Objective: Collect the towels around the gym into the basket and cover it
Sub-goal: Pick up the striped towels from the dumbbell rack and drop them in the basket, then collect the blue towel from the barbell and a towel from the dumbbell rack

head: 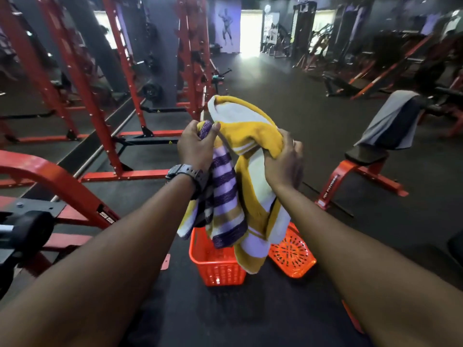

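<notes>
Where I stand: while I face down the dark rubber gym floor (pixel 288 91), both my arms reach out over the basket.
Red steel racks (pixel 82 71): upright along my left side, well apart from my hands.
Left hand (pixel 194 146): grey wristwatch (pixel 186 172) on the wrist; my fingers (pixel 213 130) are closed tight around the bunched top of the purple-and-white striped towel (pixel 225 194).
Striped towel: hangs down from that fist, its lower end just above the basket's opening.
Orange plastic mesh basket (pixel 216 267): on the floor below my hands, uncovered; I cannot tell what lies inside.
Yellow-and-white terry towel (pixel 253 136): draped between both hands, its long end hanging in front of the basket's right rim.
Right hand (pixel 284 162): fingers curled shut on a fold of the yellow towel.
Orange perforated plastic lid (pixel 292 254): on the floor just right of the basket, tilted.
Grey towel (pixel 387 118): draped over the black-padded, red-framed incline bench (pixel 365 156), far right, well apart from the basket.
</notes>
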A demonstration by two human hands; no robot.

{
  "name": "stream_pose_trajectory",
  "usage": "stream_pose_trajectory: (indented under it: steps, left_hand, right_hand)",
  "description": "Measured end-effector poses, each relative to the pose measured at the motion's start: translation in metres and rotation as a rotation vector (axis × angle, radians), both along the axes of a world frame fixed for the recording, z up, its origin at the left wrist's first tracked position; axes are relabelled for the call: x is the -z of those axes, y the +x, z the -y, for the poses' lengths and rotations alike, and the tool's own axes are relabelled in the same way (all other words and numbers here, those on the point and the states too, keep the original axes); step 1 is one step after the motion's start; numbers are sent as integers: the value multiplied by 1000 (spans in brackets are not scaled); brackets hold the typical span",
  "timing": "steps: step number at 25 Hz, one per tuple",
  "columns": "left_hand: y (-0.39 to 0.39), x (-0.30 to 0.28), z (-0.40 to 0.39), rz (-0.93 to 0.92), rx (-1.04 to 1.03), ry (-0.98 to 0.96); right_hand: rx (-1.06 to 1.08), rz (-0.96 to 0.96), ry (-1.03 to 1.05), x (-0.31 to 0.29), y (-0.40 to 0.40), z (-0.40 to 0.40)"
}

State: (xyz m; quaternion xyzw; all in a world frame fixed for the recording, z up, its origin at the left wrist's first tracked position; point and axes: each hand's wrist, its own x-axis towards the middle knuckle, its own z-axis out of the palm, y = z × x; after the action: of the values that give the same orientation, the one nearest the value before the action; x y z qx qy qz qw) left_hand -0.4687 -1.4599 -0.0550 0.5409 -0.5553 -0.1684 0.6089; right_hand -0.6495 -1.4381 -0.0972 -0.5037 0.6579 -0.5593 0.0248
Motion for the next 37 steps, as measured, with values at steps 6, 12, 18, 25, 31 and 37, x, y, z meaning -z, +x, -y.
stream_pose_trajectory:
  steps: [6,12,18,25,31,37]
  left_hand:
    - [-12,81,122,-115,74,259]
    - [18,227,238,-400,150,602]
    - [33,422,284,-420,157,784]
    - [30,641,276,-259,169,1084]
    - [28,677,270,8,72,1161]
    - [39,564,321,-128,-13,1019]
  right_hand:
    - [-75,178,55,72,32,132]
    - [-86,358,270,207,76,240]
    - [-95,382,485,413,92,282]
    - [-240,121,801,637,79,267]
    - [-308,50,1095,674,75,271]
    - [-359,94,911,556,79,334]
